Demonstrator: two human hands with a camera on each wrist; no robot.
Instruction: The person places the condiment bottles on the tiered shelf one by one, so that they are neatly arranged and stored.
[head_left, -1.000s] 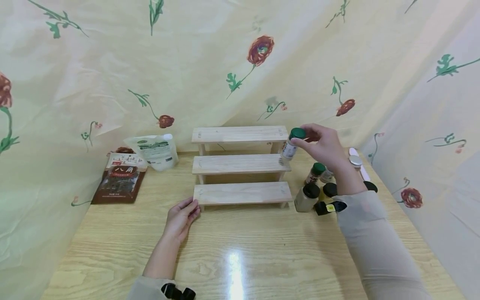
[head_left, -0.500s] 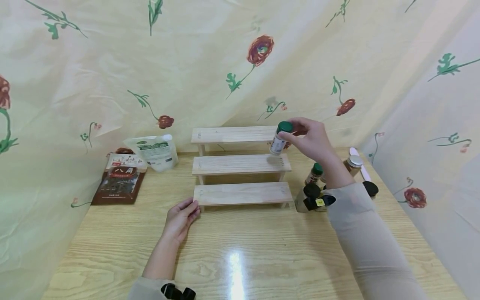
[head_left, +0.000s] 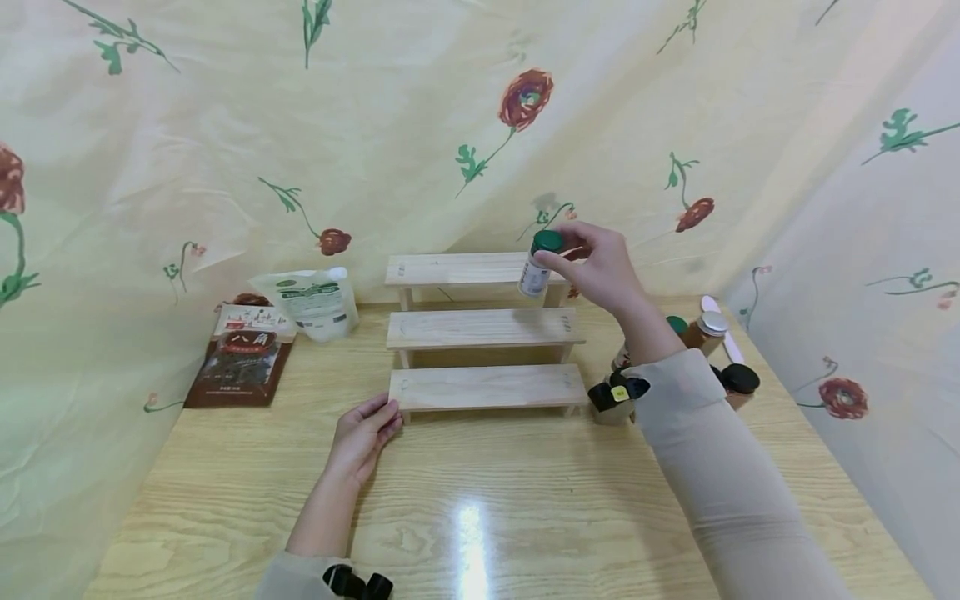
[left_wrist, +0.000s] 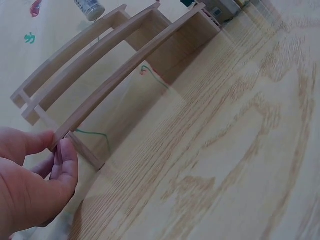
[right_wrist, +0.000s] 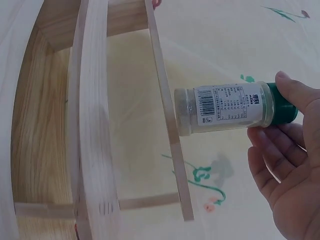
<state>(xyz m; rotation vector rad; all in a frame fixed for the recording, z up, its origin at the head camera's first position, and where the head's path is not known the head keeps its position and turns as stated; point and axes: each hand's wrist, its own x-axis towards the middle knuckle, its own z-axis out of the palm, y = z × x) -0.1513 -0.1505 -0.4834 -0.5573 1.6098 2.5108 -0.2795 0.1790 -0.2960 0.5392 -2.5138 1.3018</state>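
Right grip (head_left: pixel 600 268) pinches the clear cylindrical green-capped jar (head_left: pixel 534 279) at its cap (head_left: pixel 548 241), near the top tier (head_left: pixel 453 269) of the pale wooden three-tier rack (head_left: pixel 483 328). Left grip (head_left: pixel 362 442) pinches the lowest tier (head_left: pixel 487 388) at its corner. Jar judged light, rigid, smooth; best held by cap.

The left arm (head_left: pixel 324 517) reaches forward, the left grip (head_left: pixel 365 440) low, thumb (left_wrist: pixel 36 143) and curled fingers (left_wrist: pixel 69 165) pinching. The right arm (head_left: pixel 727 458) stretches farther, the right grip (head_left: pixel 600 265) raised higher, thumb opposing fingers.
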